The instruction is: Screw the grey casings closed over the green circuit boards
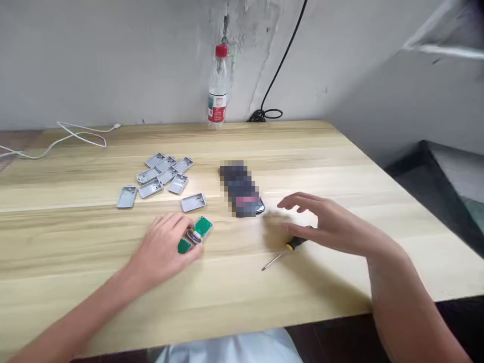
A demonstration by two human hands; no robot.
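Observation:
My left hand [166,239] has its thumb and fingers around a small grey plastic case that holds a green circuit board [203,226] and a small cylindrical part, perhaps a battery. A second green board piece [184,246] shows beneath that hand, partly covered by it. My right hand [317,219] is open, its fingers apart, just above a screwdriver [279,258]. The screwdriver lies on the table, its black and yellow handle partly hidden by the hand and its shaft pointing down-left. Close beyond my left hand lies a single grey case shell [194,202].
Several more grey shells [150,174] lie grouped at left centre. A dark phone [239,189], pixelated, rests mid-table. Against the wall stand a red-capped bottle [218,91] and a coiled black cable [260,115]. A white cable [75,133] lies at the back left of the wooden table [227,297].

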